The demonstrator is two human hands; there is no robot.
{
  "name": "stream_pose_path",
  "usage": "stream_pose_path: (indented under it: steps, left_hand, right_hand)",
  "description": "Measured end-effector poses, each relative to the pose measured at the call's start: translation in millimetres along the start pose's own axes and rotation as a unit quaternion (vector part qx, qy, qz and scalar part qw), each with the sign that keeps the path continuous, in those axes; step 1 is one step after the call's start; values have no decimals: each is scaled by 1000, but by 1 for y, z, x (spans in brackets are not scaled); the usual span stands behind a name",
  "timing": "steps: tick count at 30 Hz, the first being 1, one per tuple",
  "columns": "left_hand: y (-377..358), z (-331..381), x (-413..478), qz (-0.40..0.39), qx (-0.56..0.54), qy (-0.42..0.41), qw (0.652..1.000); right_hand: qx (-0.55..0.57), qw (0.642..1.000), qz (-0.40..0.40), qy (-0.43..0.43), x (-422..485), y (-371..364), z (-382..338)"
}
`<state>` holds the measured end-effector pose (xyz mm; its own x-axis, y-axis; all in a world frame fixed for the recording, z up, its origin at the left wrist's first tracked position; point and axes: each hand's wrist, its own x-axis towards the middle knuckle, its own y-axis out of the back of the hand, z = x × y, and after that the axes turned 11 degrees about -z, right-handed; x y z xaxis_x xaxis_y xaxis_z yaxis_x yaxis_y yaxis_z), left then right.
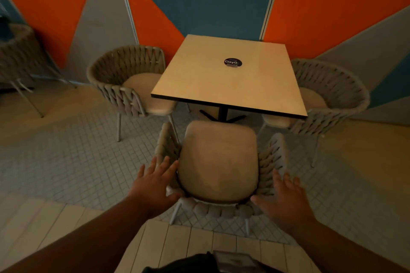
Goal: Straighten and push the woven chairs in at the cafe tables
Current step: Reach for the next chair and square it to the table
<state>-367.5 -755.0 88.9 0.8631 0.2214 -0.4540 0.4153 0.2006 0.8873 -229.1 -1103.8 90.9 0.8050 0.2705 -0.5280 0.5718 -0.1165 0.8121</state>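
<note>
Two open hands at the back of the near woven chair (218,162), nothing gripped yet.

Left hand (153,184) spread beside the chair's left back corner, right hand (286,197) spread at the right; grip apart on both, contact with the weave hard to tell. Squared to the tabletop's (226,73) near edge but standing clear of it, seat wholly out from under: likely still to be pushed in. Left chair (126,80) and right chair (328,93) tucked partly under the side edges, seemingly done.
</note>
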Motion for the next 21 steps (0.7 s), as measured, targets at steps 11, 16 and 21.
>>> stream_pose_path:
  steps: [11, 16, 21]
  left_hand:
    - [-2, -33, -26, 8, -55, 84, 995]
    - [-9, -61, -53, 38, -100, 120, 987]
    - [-21, -132, -95, 52, -132, 154, 978]
  right_hand:
    - [-68, 991, -22, 113, 19, 7, -56]
    - [-135, 974, -30, 179, 42, -2, -117]
    - [-168, 960, -29, 224, 42, -26, -203]
